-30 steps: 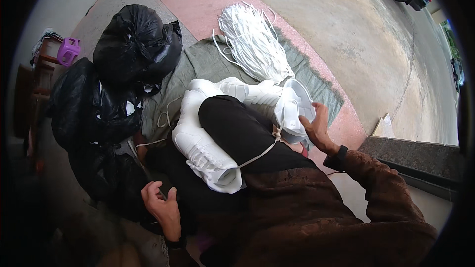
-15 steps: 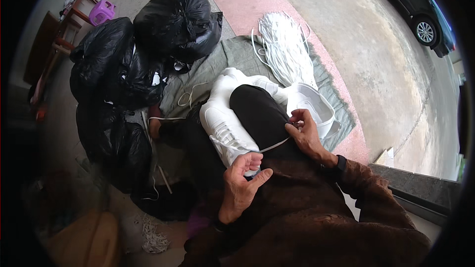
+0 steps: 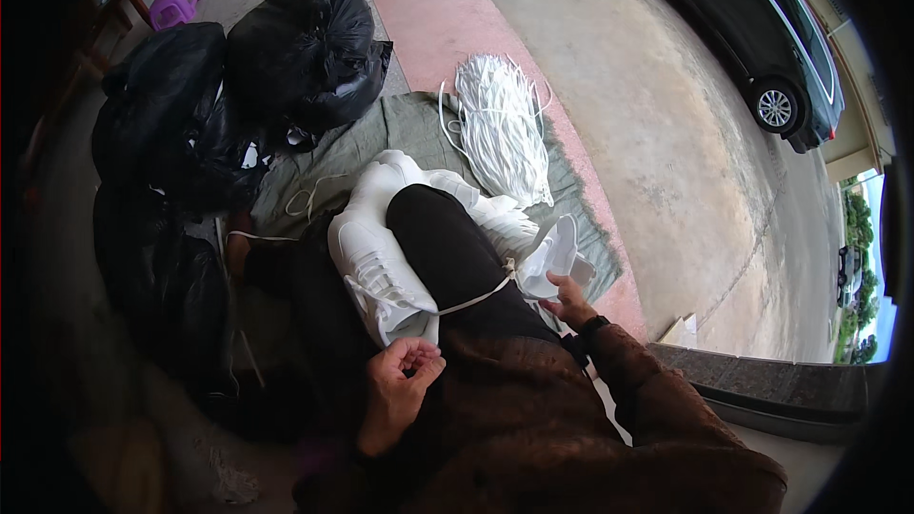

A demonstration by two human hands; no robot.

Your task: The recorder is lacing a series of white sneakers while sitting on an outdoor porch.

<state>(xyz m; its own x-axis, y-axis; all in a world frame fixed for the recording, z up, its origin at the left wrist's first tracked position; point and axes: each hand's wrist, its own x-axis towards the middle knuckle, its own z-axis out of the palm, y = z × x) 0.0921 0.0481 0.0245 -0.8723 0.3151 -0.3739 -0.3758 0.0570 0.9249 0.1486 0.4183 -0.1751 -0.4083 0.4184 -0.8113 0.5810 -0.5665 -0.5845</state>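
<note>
A white sneaker (image 3: 379, 262) with loosely threaded laces lies along the left of my black-clad thigh (image 3: 443, 228), its heel opening toward me. My left hand (image 3: 398, 385) is at that heel, fingers curled against the thumb; what they pinch is hidden. To the right of the thigh, my right hand (image 3: 571, 305) has its thumb and fingers on a second white sneaker (image 3: 555, 252), which is tilted up. Across the thigh stretches a white lace (image 3: 476, 298), knotted at its right side. More white shoes (image 3: 395, 167) sit beyond the knee, partly overlapping.
Black plastic bags (image 3: 300, 52) are piled at the left. A bundle of white laces (image 3: 500, 128) rests on a grey-green cloth (image 3: 400, 119). Farther off are a purple stool (image 3: 174, 6) and a parked dark car (image 3: 752, 48). A dark stone ledge (image 3: 762, 381) runs at the right.
My view has turned, shifting the scene leftward. My right hand has left the lace on the thigh for the right sneaker, now tilted up. My left fingers have curled in at the left sneaker's heel.
</note>
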